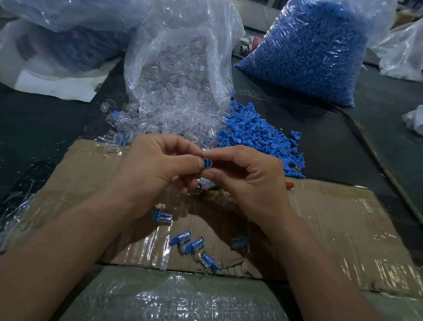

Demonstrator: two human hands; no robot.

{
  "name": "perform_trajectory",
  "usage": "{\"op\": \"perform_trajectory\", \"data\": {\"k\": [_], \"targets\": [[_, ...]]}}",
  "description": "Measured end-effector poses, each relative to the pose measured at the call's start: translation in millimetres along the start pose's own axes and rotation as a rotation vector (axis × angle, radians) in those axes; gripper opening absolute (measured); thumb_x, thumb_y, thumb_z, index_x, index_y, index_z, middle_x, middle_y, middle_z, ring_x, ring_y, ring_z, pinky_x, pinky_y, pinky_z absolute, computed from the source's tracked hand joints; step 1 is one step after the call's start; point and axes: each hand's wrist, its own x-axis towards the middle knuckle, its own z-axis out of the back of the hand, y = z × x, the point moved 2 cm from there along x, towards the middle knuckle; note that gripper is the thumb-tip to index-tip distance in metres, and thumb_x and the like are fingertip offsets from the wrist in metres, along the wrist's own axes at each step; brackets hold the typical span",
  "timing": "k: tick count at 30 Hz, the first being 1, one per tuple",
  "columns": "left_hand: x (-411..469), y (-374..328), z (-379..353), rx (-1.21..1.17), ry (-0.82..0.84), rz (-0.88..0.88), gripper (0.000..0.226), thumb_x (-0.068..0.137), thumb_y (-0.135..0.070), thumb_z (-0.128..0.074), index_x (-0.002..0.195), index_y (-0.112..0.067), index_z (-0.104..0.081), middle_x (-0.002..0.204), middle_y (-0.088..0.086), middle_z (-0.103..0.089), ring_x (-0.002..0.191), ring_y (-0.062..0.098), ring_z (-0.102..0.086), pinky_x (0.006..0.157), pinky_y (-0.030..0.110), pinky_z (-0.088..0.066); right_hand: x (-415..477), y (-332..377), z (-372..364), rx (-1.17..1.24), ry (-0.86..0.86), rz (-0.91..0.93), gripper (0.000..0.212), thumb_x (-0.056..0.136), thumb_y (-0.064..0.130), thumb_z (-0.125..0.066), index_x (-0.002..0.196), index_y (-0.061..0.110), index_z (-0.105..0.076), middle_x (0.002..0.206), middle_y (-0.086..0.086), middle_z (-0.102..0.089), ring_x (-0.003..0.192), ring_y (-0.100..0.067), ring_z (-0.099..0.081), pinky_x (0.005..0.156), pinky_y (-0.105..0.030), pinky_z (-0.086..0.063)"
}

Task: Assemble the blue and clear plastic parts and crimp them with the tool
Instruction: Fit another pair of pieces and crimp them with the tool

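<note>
The blue part [207, 163] is held above the cardboard [327, 221], pinched from both sides by the left hand [158, 173] and the right hand [249, 186]. Keeping it square and pressing it fully home should come first, before crimping with the tool [204, 191] lying underneath.

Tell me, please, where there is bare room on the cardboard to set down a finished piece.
The cardboard is bare right of the right hand, nearer than the red handle, and in a narrower strip left of the left hand. Between the forearms lie finished pieces; the piles crowd the far edge.
</note>
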Motion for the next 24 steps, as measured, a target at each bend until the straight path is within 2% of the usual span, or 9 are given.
{"op": "perform_trajectory", "data": {"k": [2, 10, 17, 20, 24], "targets": [[1.2, 1.0, 0.2, -0.008, 0.020, 0.021, 0.008, 0.053, -0.015, -0.069, 0.058, -0.019, -0.072, 0.055, 0.007, -0.066, 0.043, 0.011, -0.059, 0.039, 0.017, -0.047, 0.1, -1.1, 0.8, 0.006, -0.008, -0.002, 0.032, 0.071, 0.011, -0.073, 0.102, 0.014, -0.064, 0.089, 0.006, -0.065, 0.082, -0.007, -0.064, 0.075, -0.020, -0.053], [4.2, 4.4, 2.5, -0.104, 0.110, 0.040, 0.012, 0.054, -0.013, -0.069, 0.065, -0.016, -0.074, 0.063, 0.012, -0.069, 0.047, 0.015, -0.063, 0.042, 0.017, -0.048, -0.3, -3.8, 5.1, -0.098, -0.049, 0.046, 0.024, 0.072, 0.008, -0.071, 0.096, 0.002, -0.070, 0.086, 0.005, -0.064, 0.080, -0.003, -0.062, 0.073, -0.011, -0.048], [4.5, 3.7, 1.2, -0.066, 0.119, 0.055, 0.010, 0.056, -0.011, -0.069, 0.062, -0.017, -0.073, 0.062, 0.011, -0.069, 0.049, 0.016, -0.065, 0.042, 0.017, -0.048, 0.5, 1.4, 6.8, -0.128, -0.030, 0.068, 0.024, 0.072, 0.012, -0.071, 0.093, 0.002, -0.071, 0.083, 0.004, -0.065, 0.077, -0.007, -0.063, 0.071, -0.015, -0.051], [4.3, 3.9, 0.5, -0.049, 0.103, 0.067, 0.007, 0.055, -0.008, -0.068, 0.061, -0.012, -0.069, 0.059, 0.012, -0.067, 0.046, 0.016, -0.063, 0.040, 0.018, -0.048, 0.3, 2.9, 5.6, -0.154, -0.017, 0.091, 0.022, 0.070, 0.009, -0.073, 0.091, 0.001, -0.071, 0.083, 0.003, -0.066, 0.077, -0.007, -0.063, 0.071, -0.015, -0.051], [4.2, 3.7, -0.9, -0.032, 0.099, 0.070, 0.017, 0.056, -0.006, -0.066, 0.071, -0.002, -0.062, 0.056, 0.012, -0.065, 0.045, 0.015, -0.062, 0.040, 0.017, -0.047, -0.8, 3.9, 6.0, -0.172, -0.008, 0.122, 0.021, 0.070, 0.006, -0.074, 0.091, 0.001, -0.071, 0.082, 0.003, -0.066, 0.077, -0.008, -0.063, 0.071, -0.016, -0.052]]}}
